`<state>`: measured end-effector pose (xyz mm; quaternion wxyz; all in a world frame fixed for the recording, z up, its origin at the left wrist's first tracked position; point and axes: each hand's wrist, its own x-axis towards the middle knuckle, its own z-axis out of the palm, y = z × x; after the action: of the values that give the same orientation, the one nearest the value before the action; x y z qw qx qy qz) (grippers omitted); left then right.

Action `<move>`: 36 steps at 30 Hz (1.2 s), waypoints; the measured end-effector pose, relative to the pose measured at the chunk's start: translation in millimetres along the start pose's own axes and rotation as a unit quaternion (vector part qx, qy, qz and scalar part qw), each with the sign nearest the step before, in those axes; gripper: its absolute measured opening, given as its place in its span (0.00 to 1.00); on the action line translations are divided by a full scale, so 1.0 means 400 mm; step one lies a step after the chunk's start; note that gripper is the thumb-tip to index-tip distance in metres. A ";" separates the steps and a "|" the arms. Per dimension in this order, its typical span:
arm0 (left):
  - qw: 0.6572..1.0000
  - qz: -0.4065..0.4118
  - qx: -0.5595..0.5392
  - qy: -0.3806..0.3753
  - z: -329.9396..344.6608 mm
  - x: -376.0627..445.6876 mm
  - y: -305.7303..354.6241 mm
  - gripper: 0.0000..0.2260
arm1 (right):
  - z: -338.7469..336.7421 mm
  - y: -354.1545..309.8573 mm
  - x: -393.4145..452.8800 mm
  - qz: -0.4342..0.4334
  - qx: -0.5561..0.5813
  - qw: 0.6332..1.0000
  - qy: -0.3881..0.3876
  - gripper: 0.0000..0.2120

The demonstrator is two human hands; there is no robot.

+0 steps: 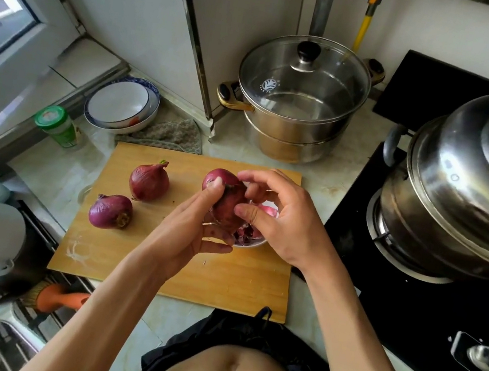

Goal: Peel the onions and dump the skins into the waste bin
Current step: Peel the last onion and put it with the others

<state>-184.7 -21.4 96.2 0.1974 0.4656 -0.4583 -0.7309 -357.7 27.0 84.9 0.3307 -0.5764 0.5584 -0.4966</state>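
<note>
The left hand (197, 226) is cradling a red onion (224, 193) from below, its thumb pressing on the top and its fingers curling round the underside. The right hand (276, 216) is closing in from the other side, its thumb and fingertips pinching at the dry outer skin of that same onion. Both are working just above a small white bowl (251, 243) that is already holding purple skins (245, 232).

The bowl is sitting on a wooden cutting board (177, 271), and two more unpeeled onions are lying on the board's left part, one farther back (149, 181) and one nearer (110, 211), close together but apart.

The board is resting on a pale marble-look counter (55, 169). Behind it a steel steamer pot with a glass lid (300, 97) is standing against the wall, with stacked bowls (120, 104) and a green-capped jar (57, 125) by the window. To the right, a large lidded steel pot (468, 190) is occupying a black gas hob (412, 294).
</note>
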 end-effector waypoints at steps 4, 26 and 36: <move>1.000 0.000 0.000 0.002 0.001 0.001 0.002 0.34 | 0.001 0.002 -0.002 0.004 0.012 1.000 0.011 0.22; 1.000 -0.002 0.009 0.003 -0.007 0.003 0.006 0.34 | 0.005 0.006 0.001 -0.012 -0.001 1.000 0.014 0.22; 1.000 0.003 0.011 0.004 -0.005 0.000 0.013 0.32 | 0.005 0.002 0.003 -0.014 0.003 1.000 0.018 0.22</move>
<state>-183.5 -25.1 100.5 0.1963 0.4696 -0.4668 -0.7233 -356.2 25.2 83.8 0.3148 -0.5745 0.5546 -0.5131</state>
